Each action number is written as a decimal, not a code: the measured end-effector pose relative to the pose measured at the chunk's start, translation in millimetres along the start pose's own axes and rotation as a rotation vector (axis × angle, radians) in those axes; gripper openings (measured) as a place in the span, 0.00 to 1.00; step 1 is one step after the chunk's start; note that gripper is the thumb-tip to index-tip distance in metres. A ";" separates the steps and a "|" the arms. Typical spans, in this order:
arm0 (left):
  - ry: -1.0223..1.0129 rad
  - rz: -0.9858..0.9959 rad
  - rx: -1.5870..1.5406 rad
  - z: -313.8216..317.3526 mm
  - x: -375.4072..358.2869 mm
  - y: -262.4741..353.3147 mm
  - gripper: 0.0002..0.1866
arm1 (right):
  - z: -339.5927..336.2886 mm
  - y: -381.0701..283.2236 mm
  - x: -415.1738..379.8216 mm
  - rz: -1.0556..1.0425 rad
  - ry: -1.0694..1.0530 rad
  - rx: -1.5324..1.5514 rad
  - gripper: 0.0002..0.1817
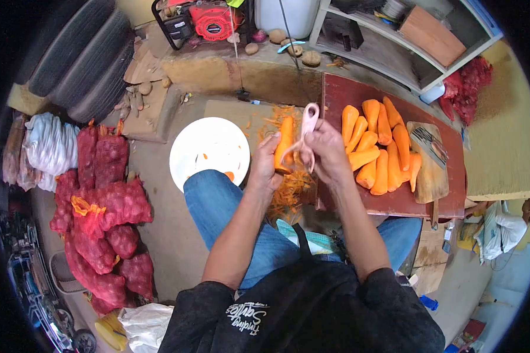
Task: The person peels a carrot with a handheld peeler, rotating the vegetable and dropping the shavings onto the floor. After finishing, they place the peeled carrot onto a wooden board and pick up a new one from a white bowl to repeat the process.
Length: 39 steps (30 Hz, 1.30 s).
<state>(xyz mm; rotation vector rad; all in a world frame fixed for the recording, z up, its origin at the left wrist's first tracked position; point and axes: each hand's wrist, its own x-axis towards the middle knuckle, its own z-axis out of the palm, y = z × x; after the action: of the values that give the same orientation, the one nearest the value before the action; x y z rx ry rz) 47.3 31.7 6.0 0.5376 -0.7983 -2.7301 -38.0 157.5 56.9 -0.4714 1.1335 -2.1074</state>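
My left hand [266, 163] is wrapped round an orange carrot [285, 140], which points away from me between my knees. In my right hand [325, 152] is a pale pink peeler [310, 120], its head right against the carrot's side. Below them a heap of carrot peelings [288, 194] lies on the floor. To the right, several peeled carrots [381, 170] are piled on a red-brown table [338, 97]. A wooden cutting board [433, 182] on that table carries some knives [430, 145]. Left of my hands stands a white basin [209, 138] with a few orange scraps inside.
Red net sacks of onions [115, 206] fill the floor at left, below stacked tyres [91, 59]. A red generator [212, 22] and loose potatoes [311, 58] sit at the back, beside a grey shelf [383, 50]. My knee overlaps the basin's near rim.
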 end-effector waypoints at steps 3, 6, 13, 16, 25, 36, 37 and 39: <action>-0.008 -0.007 0.055 10.5 -8.5 2.8 0.10 | -4.2 9.9 1.7 0.001 0.081 -0.003 0.13; 0.029 0.014 0.106 4.7 -3.1 -0.1 0.09 | -41.5 13.9 44.3 -0.110 0.140 -0.011 0.11; 0.057 -0.023 0.040 11.1 -7.2 4.5 0.10 | -54.3 -20.3 58.8 -0.218 0.223 -0.043 0.09; 0.053 0.000 0.000 2.8 1.2 -0.5 0.10 | -15.3 -10.6 13.2 -0.070 0.093 -0.052 0.10; 0.032 0.003 0.090 14.0 -11.7 1.6 0.10 | -50.6 -14.7 66.1 -0.221 0.229 -0.060 0.08; -0.077 -0.006 0.049 6.6 -4.9 -3.1 0.10 | -22.7 6.1 6.1 0.003 0.056 0.007 0.14; -0.044 -0.010 0.058 7.5 -6.4 -2.7 0.10 | -28.6 4.8 14.7 -0.031 0.070 -0.007 0.14; 0.017 -0.020 0.080 10.6 -9.4 -2.8 0.10 | -44.0 0.2 37.2 -0.109 0.137 -0.070 0.13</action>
<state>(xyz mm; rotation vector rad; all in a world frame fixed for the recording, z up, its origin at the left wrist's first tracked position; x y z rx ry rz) 51.0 42.0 15.4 0.5876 -0.9058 -2.7173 -90.0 156.4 32.2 -0.4354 1.2888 -2.2282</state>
